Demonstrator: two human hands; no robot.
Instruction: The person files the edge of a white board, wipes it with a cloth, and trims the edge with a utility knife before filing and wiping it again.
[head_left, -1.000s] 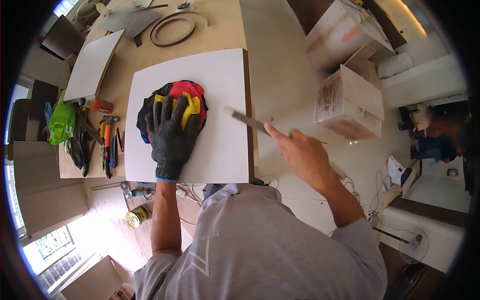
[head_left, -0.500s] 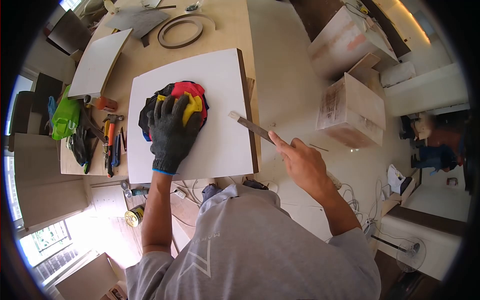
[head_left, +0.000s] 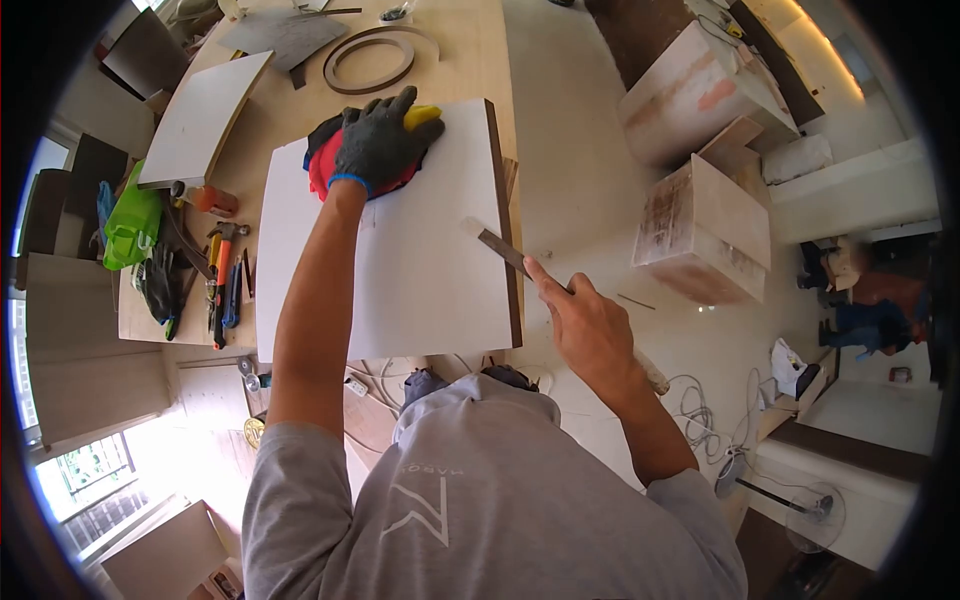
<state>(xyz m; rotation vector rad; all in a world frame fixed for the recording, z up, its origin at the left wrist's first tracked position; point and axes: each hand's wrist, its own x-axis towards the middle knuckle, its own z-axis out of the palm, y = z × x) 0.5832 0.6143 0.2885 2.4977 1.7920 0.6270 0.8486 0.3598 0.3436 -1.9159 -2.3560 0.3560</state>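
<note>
A white board [head_left: 420, 270] with a dark right edge lies flat on the wooden workbench [head_left: 460, 60]. My left hand [head_left: 380, 140], in a dark knit glove, presses a bunched red, yellow and blue rag [head_left: 335, 165] onto the board's far left corner. My bare right hand [head_left: 590, 330] grips a flat metal file [head_left: 495, 250] by its handle, forefinger laid along the blade. The file's tip hovers over the board near its right edge.
Hammer and hand tools [head_left: 220, 280] lie left of the board beside a green bag [head_left: 130, 225]. A second white panel [head_left: 200, 120] and a coil of edge banding [head_left: 370, 60] sit at the back. Wooden boxes [head_left: 700, 220] stand on the floor at right, cables [head_left: 700, 420] below.
My left hand has slid the rag from the board's middle up to its far left corner, arm stretched out. The right hand with the file has shifted slightly toward the board's edge.
</note>
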